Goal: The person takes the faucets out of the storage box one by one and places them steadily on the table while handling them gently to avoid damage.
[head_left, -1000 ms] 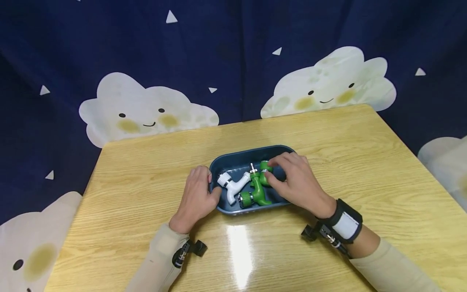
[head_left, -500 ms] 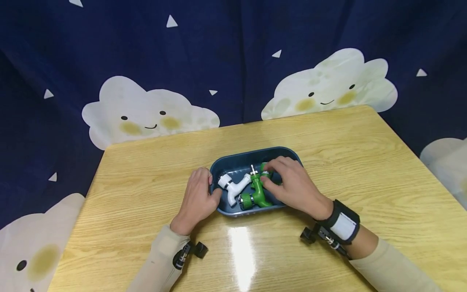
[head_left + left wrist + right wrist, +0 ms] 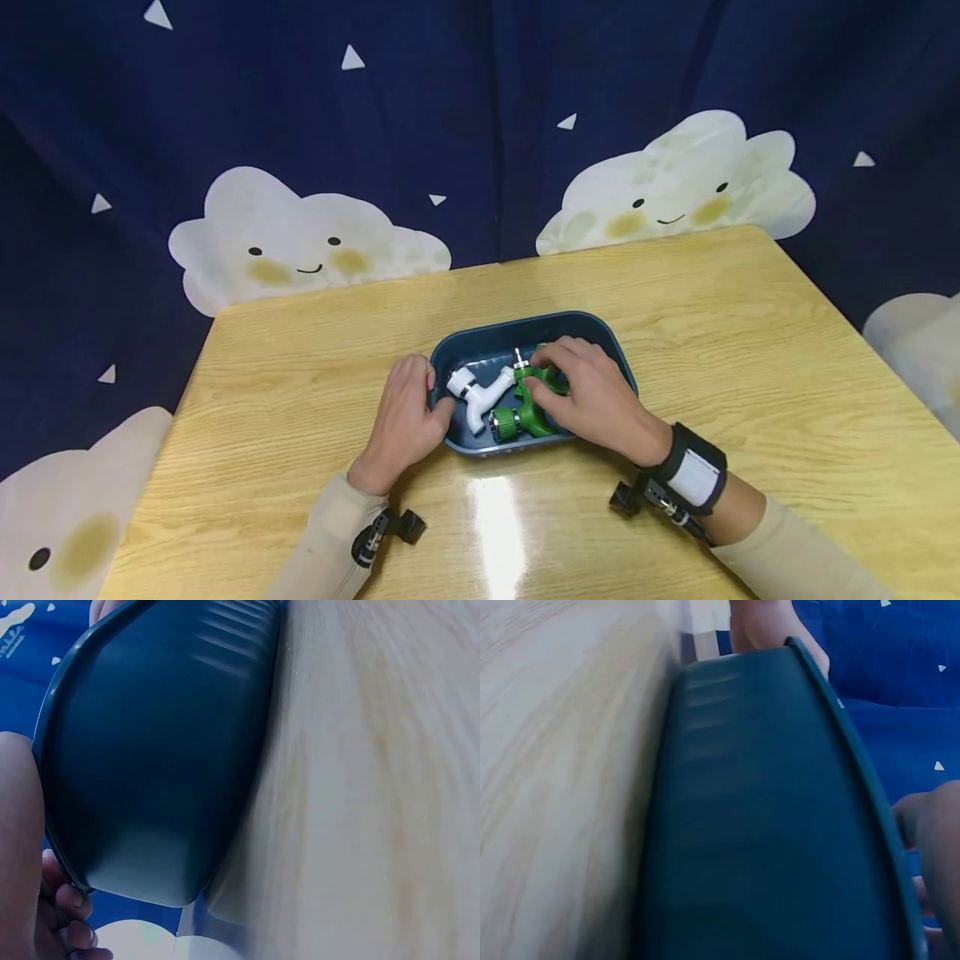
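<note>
A dark blue plastic bin (image 3: 486,335) stands on the table, with a white faucet (image 3: 480,398) lying in its left part. Beside that lies a green faucet (image 3: 531,408) with a ribbed knob and a metal tip. My left hand (image 3: 403,417) grips the bin's left rim, thumb on the inner side. Reaching in from the right, my right hand (image 3: 596,400) has its curved fingers and thumb around a second green faucet (image 3: 553,380), which is partly hidden under the hand. Both wrist views show mostly the outer wall of the bin (image 3: 157,750).
The wooden table (image 3: 300,467) extends around the bin on all sides. Behind it hangs a dark blue curtain (image 3: 420,108) with white clouds and triangles. A strap with a small camera (image 3: 693,475) sits on my right wrist.
My right hand has shifted a little left inside the bin, and the second green faucet has turned beneath its fingers. The left hand keeps its grip on the rim.
</note>
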### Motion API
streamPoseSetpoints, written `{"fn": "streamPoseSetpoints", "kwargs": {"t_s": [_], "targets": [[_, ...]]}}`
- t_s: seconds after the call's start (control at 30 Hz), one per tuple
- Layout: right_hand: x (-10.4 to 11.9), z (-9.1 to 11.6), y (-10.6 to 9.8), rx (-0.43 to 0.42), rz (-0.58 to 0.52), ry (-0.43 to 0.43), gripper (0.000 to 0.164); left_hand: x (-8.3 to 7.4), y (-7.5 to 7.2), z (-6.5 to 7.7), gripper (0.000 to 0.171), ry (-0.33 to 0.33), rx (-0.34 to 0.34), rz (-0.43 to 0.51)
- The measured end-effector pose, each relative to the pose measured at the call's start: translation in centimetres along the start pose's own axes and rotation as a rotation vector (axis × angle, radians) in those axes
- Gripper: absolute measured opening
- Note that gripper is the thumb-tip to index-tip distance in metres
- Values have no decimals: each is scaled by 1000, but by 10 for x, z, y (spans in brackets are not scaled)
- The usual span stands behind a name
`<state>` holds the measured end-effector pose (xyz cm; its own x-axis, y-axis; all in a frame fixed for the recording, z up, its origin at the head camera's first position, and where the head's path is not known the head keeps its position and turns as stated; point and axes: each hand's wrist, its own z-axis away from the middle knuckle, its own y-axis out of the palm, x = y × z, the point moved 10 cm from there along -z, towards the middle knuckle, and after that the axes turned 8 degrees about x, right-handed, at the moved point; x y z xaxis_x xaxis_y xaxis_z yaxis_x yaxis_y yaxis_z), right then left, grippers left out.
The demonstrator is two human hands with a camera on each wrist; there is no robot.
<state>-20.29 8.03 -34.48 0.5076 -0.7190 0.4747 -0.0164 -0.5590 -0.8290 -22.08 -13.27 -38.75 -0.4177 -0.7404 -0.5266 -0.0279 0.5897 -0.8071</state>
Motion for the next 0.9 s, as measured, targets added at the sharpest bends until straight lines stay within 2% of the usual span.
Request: {"fn": "streamPoseSetpoints", "kwargs": {"t_s": [0.23, 0.6, 0.9], "targets": [[-5, 3, 5, 2, -14, 18, 23, 0, 1, 1, 22, -7, 4, -2], [-13, -1, 11, 75, -44, 84, 27, 1, -1, -1, 21, -21, 16, -1], [-13, 1, 13, 114, -40, 106, 32, 0, 1, 0, 21, -11, 27, -10]]}}
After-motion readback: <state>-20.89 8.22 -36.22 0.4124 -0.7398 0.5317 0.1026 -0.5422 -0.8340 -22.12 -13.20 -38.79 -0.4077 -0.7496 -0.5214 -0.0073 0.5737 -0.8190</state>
